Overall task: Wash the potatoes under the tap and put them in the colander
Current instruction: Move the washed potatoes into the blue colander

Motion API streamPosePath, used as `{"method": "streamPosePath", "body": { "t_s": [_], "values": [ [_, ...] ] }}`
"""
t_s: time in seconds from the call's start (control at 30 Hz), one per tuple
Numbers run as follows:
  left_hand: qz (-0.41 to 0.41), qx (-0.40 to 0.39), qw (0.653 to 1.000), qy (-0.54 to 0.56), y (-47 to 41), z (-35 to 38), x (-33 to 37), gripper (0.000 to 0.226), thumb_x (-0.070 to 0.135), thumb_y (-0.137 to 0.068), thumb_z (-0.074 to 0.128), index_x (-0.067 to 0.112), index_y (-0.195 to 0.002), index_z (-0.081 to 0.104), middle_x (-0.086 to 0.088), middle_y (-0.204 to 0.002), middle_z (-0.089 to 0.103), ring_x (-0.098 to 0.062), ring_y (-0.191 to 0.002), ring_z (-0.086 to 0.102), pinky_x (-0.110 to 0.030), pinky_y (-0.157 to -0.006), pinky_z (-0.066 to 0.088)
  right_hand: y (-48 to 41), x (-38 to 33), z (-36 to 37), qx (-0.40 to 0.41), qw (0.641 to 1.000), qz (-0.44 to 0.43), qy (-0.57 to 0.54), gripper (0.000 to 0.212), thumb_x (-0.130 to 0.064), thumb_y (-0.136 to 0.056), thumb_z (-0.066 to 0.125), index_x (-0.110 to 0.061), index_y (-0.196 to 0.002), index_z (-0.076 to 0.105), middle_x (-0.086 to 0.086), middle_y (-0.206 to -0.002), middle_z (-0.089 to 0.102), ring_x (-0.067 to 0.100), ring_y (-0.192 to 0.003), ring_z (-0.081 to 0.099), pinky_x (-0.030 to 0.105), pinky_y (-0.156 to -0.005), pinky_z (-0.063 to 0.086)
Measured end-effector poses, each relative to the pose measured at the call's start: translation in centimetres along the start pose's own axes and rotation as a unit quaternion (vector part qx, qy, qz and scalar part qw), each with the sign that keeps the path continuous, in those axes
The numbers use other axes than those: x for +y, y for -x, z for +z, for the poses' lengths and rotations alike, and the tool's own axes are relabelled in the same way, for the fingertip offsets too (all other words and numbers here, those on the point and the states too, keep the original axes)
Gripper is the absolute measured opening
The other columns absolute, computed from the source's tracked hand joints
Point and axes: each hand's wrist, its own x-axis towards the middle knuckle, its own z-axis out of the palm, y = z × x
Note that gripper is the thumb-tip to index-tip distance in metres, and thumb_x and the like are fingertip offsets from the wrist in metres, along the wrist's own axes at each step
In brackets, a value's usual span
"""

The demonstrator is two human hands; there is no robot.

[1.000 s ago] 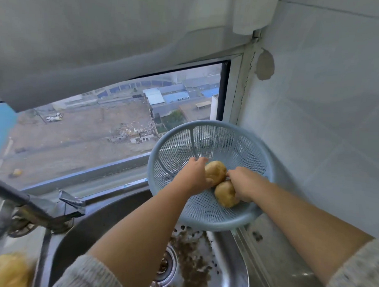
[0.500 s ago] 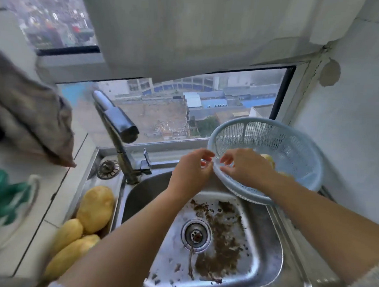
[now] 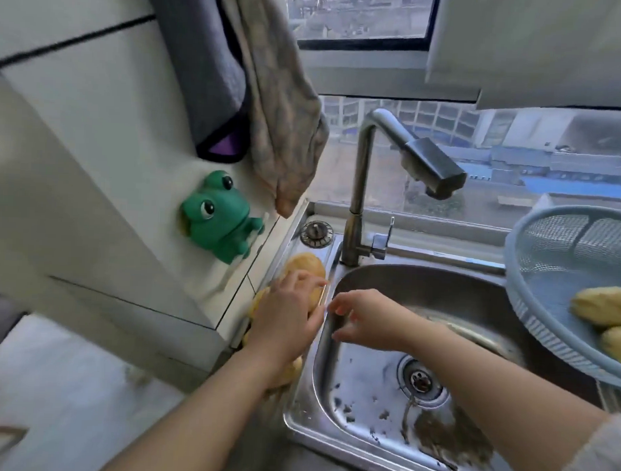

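Note:
Unwashed yellow potatoes [image 3: 302, 266] lie on the ledge left of the steel sink [image 3: 374, 375]. My left hand [image 3: 287, 315] lies flat over them, fingers stretched across the top one. My right hand [image 3: 364, 316] hovers over the sink's left rim beside it, fingers loosely spread and holding nothing. A pale blue colander [image 3: 547, 279] stands tilted at the sink's right edge with two washed potatoes [image 3: 604, 305] inside. The tap [image 3: 410, 150] rises behind the sink; no water runs from it.
Dirt is scattered over the sink floor around the drain [image 3: 420, 380]. A green frog holder [image 3: 220, 220] sticks to the left wall. Grey cloths [image 3: 271, 103] hang above the ledge. A window runs behind the tap.
Both hands left the colander and swung left across the sink. My left hand now rests on the ledge potatoes; my right hand followed, empty. The view turned left and down.

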Motion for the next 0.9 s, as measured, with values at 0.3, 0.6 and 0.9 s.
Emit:
{"method": "streamPosePath", "body": {
  "t_s": [0.3, 0.6, 0.9],
  "values": [
    [-0.153, -0.059, 0.983, 0.077, 1.7, 0.3, -6.3, 0.065, 0.033, -0.095, 0.055, 0.025, -0.152, 0.024, -0.001, -0.159, 0.015, -0.02, -0.144, 0.024, -0.038, -0.118, 0.025, -2.7, -3.3, 5.9, -0.001, 0.997, -0.06, 0.039, 0.086, -0.05, -0.077, 0.072, -0.028, -0.148, 0.027, -0.002, -0.143, 0.036, 0.019, -0.125, 0.043, 0.037, -0.1, 0.047],
    [-0.196, -0.079, 0.975, 0.069, 0.3, 1.3, -6.4, 0.06, 0.035, -0.097, 0.046, 0.027, -0.151, 0.023, -0.005, -0.153, 0.023, -0.025, -0.138, 0.034, -0.043, -0.113, 0.031, -3.9, -3.9, 7.9, 0.078, 0.996, -0.044, -0.007, 0.073, -0.041, -0.079, 0.073, -0.027, -0.142, 0.038, -0.006, -0.131, 0.048, 0.016, -0.116, 0.05, 0.03, -0.095, 0.044],
    [-0.204, -0.103, 0.971, 0.069, -1.6, 0.9, -6.5, 0.059, 0.037, -0.097, 0.047, 0.022, -0.15, 0.027, -0.008, -0.149, 0.033, -0.027, -0.135, 0.036, -0.041, -0.111, 0.034, -2.0, -0.8, 5.5, 0.11, 0.989, -0.032, -0.097, 0.072, -0.036, -0.071, 0.083, -0.024, -0.134, 0.049, -0.008, -0.124, 0.053, 0.01, -0.108, 0.051, 0.02, -0.091, 0.041]
  ]
}}
